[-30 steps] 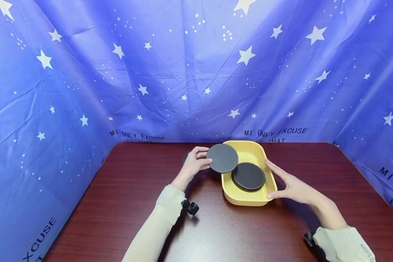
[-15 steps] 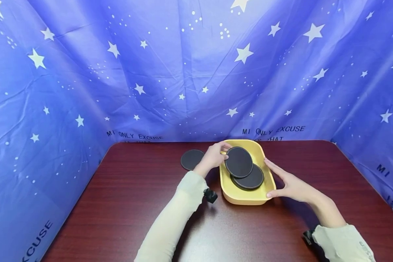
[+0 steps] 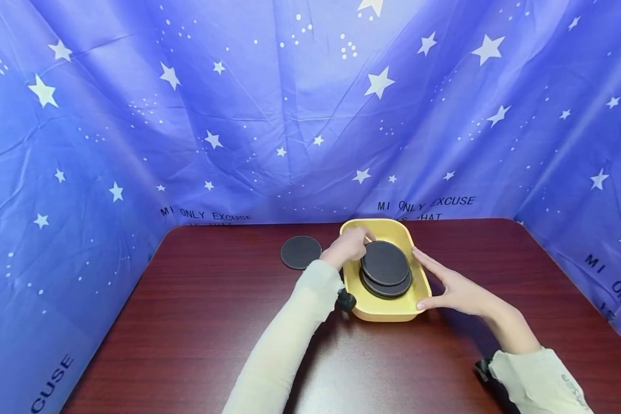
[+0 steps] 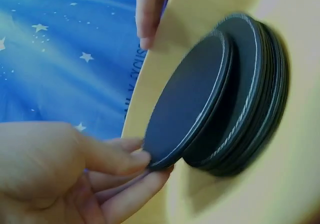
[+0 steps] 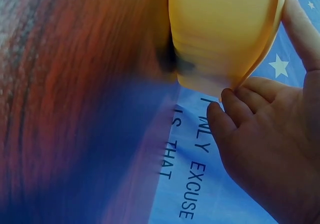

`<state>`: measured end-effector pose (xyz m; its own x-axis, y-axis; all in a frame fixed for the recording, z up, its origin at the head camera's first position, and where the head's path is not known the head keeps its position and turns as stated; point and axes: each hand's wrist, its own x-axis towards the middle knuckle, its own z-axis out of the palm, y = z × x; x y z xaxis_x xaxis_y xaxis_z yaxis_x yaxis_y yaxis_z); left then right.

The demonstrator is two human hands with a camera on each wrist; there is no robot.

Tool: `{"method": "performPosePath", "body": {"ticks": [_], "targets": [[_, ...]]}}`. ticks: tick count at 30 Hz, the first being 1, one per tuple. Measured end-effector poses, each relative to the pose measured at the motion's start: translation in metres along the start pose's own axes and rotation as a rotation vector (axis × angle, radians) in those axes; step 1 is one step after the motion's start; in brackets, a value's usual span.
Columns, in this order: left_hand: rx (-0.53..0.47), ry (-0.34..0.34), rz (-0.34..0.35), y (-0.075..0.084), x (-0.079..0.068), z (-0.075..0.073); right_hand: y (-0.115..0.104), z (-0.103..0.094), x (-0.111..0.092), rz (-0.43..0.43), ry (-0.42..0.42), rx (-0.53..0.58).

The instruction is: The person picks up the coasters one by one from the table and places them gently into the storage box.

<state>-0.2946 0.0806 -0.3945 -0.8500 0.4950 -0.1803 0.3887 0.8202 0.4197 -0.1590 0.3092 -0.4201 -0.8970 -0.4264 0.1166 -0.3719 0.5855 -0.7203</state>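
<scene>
A yellow rounded box (image 3: 359,302) stands toward the back of the table, with a stack of black round stitched coasters (image 4: 255,89) in it. My left hand (image 3: 348,246) reaches over the box's left side and pinches a black coaster (image 4: 187,101) by its edge, thumb on one face and fingers on the other. That coaster is tilted and overlaps the stack, a little to its upper left in the head view. My right hand (image 3: 460,292) rests against the right side of the box, thumb and fingers spread apart along the rim (image 5: 272,44).
Left of the box, another black coaster (image 3: 301,252) lies flat on the dark red wood table (image 3: 202,322). A blue curtain (image 3: 290,115) with white stars hangs behind the table and at both sides. A black wrist device (image 3: 347,300) sits on the left sleeve.
My left hand has carried the pinched coaster rightward from the box's left rim to over the stack inside. The right hand has kept its place on the box. The head view has shifted slightly.
</scene>
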Motion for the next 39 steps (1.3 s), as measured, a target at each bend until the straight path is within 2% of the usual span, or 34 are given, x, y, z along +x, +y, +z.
{"method": "performPosePath", "body": {"ticks": [4, 7, 9, 12, 15, 18, 22, 26, 30, 34, 39], "targets": [[0.156, -0.095, 0.122, 0.001, -0.001, -0.001, -0.002, -0.001, 0.000, 0.018, 0.001, 0.014], [0.220, -0.165, 0.187, 0.002, -0.005, -0.001, -0.003, -0.001, 0.000, 0.027, -0.005, 0.019], [0.214, -0.212, 0.193, 0.003, -0.008, -0.001, -0.003, -0.001, -0.001, 0.031, -0.009, 0.021], [0.150, -0.284, 0.172, 0.004, -0.014, -0.002, -0.002, 0.001, -0.002, 0.034, -0.011, 0.024], [0.080, -0.306, 0.154, 0.002, -0.018, -0.004, -0.001, 0.002, -0.001, 0.033, -0.008, 0.022], [-0.019, -0.263, 0.179, -0.005, -0.020, -0.009, 0.000, 0.003, 0.000, 0.026, -0.006, 0.012], [-0.235, -0.162, 0.259, -0.021, -0.024, -0.022, -0.001, 0.001, 0.000, 0.029, -0.006, 0.006], [-0.426, -0.061, 0.305, -0.041, -0.029, -0.035, -0.002, -0.002, -0.001, 0.040, -0.005, 0.007], [-0.548, 0.019, 0.328, -0.066, -0.034, -0.043, -0.003, -0.002, -0.001, 0.043, -0.004, 0.005], [-0.637, 0.099, 0.341, -0.094, -0.037, -0.044, -0.003, -0.002, -0.001, 0.042, -0.003, 0.005], [-0.743, 0.198, 0.307, -0.126, -0.042, -0.040, -0.004, -0.001, -0.001, 0.033, -0.003, 0.009]]}}
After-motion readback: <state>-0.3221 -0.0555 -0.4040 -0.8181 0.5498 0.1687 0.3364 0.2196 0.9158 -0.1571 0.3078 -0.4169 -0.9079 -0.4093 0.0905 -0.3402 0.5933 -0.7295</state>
